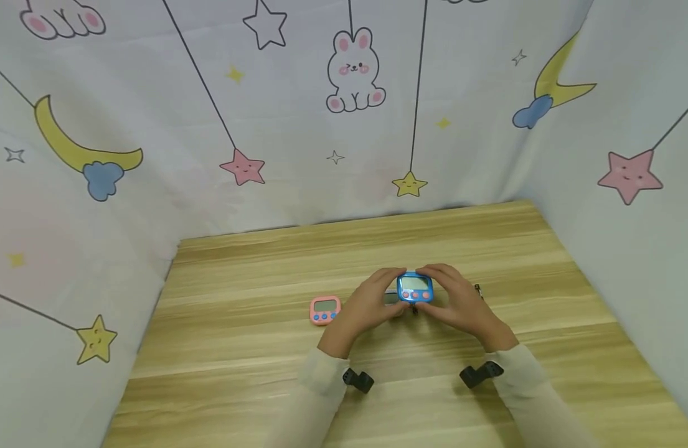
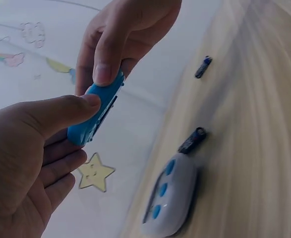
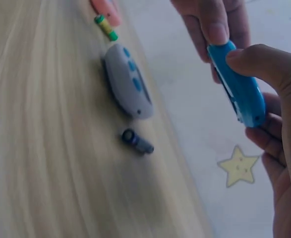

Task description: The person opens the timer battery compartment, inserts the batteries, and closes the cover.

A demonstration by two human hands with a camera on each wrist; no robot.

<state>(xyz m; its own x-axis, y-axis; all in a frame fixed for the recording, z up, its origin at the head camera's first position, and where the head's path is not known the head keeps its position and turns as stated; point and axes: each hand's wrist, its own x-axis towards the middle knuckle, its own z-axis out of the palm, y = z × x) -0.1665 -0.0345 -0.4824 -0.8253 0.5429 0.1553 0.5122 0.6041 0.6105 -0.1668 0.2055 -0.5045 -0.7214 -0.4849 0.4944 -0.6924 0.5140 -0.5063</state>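
A blue digital timer (image 1: 415,286), with a screen and several orange buttons, is held up off the table between both hands. My left hand (image 1: 372,303) pinches its left end, thumb (image 2: 66,108) on one side and fingers underneath. At the other end my right hand (image 1: 458,305) grips it the same way. Behind the left hand, a white timer (image 3: 125,82) with blue buttons lies on the table, mostly hidden in the head view. A dark battery (image 2: 192,141) lies beside that white timer, and another dark battery (image 2: 203,67) lies further off.
A pink timer (image 1: 324,302) with blue buttons lies left of the left hand. Near it is a green and yellow battery (image 3: 106,28). White cloth walls (image 1: 299,124) printed with stars and rabbits stand behind and beside the wooden table (image 1: 237,348).
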